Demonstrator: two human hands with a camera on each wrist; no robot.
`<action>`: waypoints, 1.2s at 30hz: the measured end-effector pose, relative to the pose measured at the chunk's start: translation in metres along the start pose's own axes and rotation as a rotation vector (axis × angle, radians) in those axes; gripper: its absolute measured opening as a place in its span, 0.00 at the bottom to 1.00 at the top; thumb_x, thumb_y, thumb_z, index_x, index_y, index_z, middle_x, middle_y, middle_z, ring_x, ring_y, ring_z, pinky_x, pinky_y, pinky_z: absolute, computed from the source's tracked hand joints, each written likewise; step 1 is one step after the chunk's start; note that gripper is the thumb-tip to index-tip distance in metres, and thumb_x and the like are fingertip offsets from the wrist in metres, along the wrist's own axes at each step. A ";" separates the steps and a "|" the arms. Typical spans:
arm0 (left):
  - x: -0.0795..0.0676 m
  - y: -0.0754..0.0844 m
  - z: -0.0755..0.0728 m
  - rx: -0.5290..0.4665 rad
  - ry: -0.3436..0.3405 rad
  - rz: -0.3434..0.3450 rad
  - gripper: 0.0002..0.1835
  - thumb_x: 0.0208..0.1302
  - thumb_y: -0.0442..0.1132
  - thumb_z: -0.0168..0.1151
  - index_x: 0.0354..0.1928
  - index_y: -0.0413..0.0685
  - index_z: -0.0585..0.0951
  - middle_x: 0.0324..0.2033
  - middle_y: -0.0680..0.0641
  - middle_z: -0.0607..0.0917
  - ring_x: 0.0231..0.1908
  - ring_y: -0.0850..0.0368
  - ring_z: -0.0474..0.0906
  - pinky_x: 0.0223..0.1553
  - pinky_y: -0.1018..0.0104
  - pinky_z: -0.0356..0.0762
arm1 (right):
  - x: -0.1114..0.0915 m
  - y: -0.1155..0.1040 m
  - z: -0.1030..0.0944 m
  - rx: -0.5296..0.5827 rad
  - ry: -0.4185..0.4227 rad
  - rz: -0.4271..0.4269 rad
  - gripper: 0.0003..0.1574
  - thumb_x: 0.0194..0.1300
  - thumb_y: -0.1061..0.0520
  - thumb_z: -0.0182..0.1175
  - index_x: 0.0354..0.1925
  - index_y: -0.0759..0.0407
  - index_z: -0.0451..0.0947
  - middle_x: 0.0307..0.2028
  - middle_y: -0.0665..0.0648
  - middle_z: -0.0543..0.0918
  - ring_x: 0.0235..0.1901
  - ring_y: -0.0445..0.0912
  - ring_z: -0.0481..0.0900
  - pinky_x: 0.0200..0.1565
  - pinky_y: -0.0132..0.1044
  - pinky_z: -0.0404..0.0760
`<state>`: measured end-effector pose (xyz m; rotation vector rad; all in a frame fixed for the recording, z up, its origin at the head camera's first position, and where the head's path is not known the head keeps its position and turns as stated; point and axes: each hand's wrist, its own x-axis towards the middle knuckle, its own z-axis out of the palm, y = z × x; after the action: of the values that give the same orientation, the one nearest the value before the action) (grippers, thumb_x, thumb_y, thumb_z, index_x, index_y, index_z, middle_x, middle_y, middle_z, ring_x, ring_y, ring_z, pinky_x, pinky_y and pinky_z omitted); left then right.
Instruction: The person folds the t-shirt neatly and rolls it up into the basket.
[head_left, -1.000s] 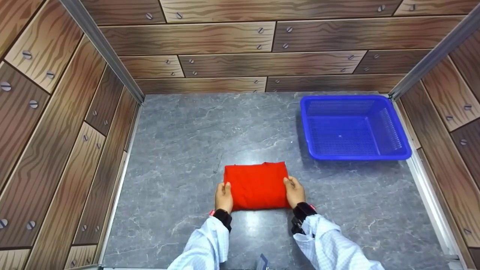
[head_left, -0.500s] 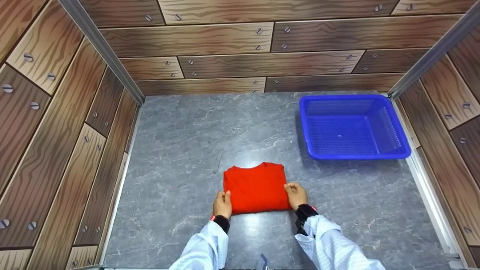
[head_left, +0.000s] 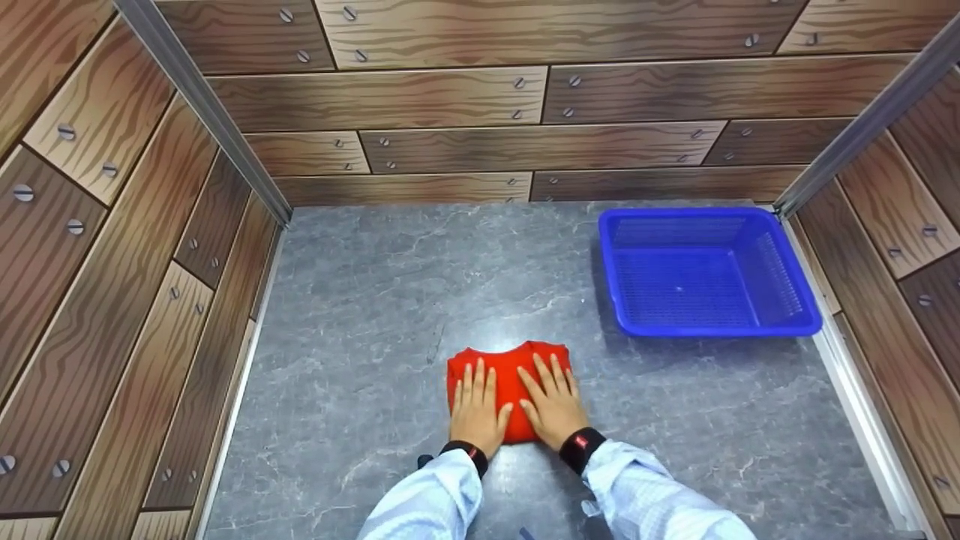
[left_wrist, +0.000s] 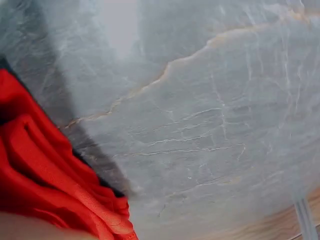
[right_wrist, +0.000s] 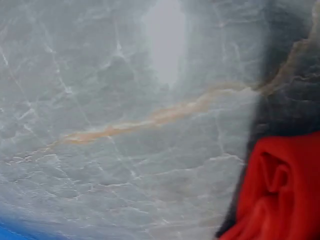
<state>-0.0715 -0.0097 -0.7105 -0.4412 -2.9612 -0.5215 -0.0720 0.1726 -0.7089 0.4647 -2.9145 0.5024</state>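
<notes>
A folded red garment (head_left: 510, 382), with a curved neckline at its far edge, lies on the grey marbled surface near the front. My left hand (head_left: 477, 409) rests flat on its left half, fingers straight and pointing away. On the right half lies my right hand (head_left: 555, 405), palm down with the fingers spread. The two thumbs point toward each other over the cloth. Layered folds of the red garment (left_wrist: 55, 175) show at the lower left in the left wrist view. A rolled fold of the red garment (right_wrist: 287, 185) fills the lower right of the right wrist view.
A blue plastic basket (head_left: 682, 330) stands at the back right, close to the side wall. Wood-patterned walls (head_left: 450, 97) enclose the grey surface (head_left: 360, 300) at the back, left and right, with metal posts in the corners.
Both hands have let go of the garment's side edges and moved inward onto its top, fingers now straight. Earlier, the far edge dropped back and the neckline came into sight. The view has tilted slightly up.
</notes>
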 end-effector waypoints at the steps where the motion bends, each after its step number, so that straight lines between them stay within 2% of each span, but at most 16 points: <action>1: -0.001 0.000 0.003 0.025 -0.018 -0.001 0.37 0.68 0.58 0.50 0.72 0.43 0.65 0.73 0.41 0.62 0.74 0.41 0.56 0.71 0.46 0.58 | -0.001 0.001 0.002 -0.006 -0.024 0.008 0.35 0.68 0.45 0.54 0.70 0.51 0.66 0.72 0.64 0.62 0.72 0.67 0.56 0.66 0.68 0.58; 6: -0.006 -0.010 0.015 0.113 -0.065 -0.008 0.38 0.69 0.63 0.45 0.74 0.49 0.61 0.75 0.44 0.60 0.74 0.44 0.55 0.72 0.46 0.56 | -0.006 0.007 0.006 0.000 -0.134 0.055 0.36 0.72 0.41 0.48 0.73 0.47 0.60 0.75 0.61 0.56 0.74 0.64 0.50 0.68 0.70 0.51; 13: -0.004 -0.018 0.017 0.118 -0.078 -0.011 0.40 0.69 0.67 0.42 0.75 0.53 0.59 0.75 0.45 0.59 0.75 0.46 0.54 0.72 0.43 0.52 | -0.003 0.008 0.005 0.046 -0.206 0.088 0.36 0.73 0.37 0.46 0.74 0.42 0.58 0.77 0.58 0.54 0.76 0.62 0.49 0.68 0.71 0.49; 17: -0.004 -0.017 0.014 0.087 -0.099 -0.044 0.41 0.68 0.68 0.41 0.76 0.53 0.58 0.76 0.45 0.57 0.76 0.45 0.51 0.73 0.42 0.51 | -0.003 0.010 0.007 0.032 -0.188 0.089 0.37 0.72 0.36 0.46 0.74 0.42 0.57 0.77 0.57 0.54 0.76 0.61 0.48 0.68 0.71 0.50; 25: -0.018 -0.019 0.014 0.005 -0.061 -0.194 0.46 0.65 0.69 0.47 0.76 0.46 0.56 0.77 0.42 0.53 0.76 0.39 0.48 0.72 0.41 0.50 | -0.017 0.020 0.011 0.018 -0.048 0.061 0.41 0.69 0.36 0.50 0.75 0.47 0.58 0.76 0.59 0.55 0.75 0.63 0.51 0.67 0.70 0.51; 28: -0.020 -0.022 0.017 -0.002 -0.063 -0.209 0.47 0.64 0.69 0.48 0.76 0.46 0.57 0.77 0.42 0.53 0.75 0.38 0.49 0.72 0.41 0.51 | -0.019 0.022 0.012 0.042 -0.057 0.090 0.41 0.69 0.35 0.50 0.74 0.48 0.59 0.76 0.58 0.56 0.74 0.65 0.51 0.67 0.71 0.50; 32: -0.018 -0.022 0.014 -0.033 -0.101 -0.227 0.46 0.64 0.68 0.49 0.75 0.46 0.58 0.76 0.41 0.54 0.75 0.35 0.48 0.72 0.40 0.51 | -0.016 0.020 0.009 0.071 -0.114 0.132 0.41 0.69 0.35 0.50 0.74 0.47 0.59 0.76 0.58 0.56 0.74 0.67 0.50 0.66 0.73 0.50; 34: -0.015 -0.020 0.010 -0.089 -0.095 -0.243 0.44 0.65 0.64 0.51 0.74 0.44 0.59 0.76 0.40 0.54 0.74 0.34 0.50 0.72 0.40 0.53 | -0.012 0.019 0.005 0.107 -0.133 0.154 0.39 0.70 0.37 0.51 0.74 0.48 0.60 0.76 0.59 0.55 0.74 0.68 0.50 0.66 0.72 0.53; 36: -0.012 -0.018 0.006 -0.192 -0.052 -0.275 0.40 0.65 0.56 0.56 0.73 0.40 0.62 0.75 0.37 0.57 0.72 0.32 0.54 0.71 0.41 0.56 | -0.006 0.018 -0.002 0.210 -0.100 0.214 0.38 0.69 0.43 0.55 0.72 0.52 0.62 0.75 0.65 0.56 0.72 0.70 0.54 0.65 0.71 0.58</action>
<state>-0.0656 -0.0272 -0.7241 -0.0602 -3.0515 -0.8397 -0.0716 0.1909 -0.7136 0.2078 -3.0391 0.8433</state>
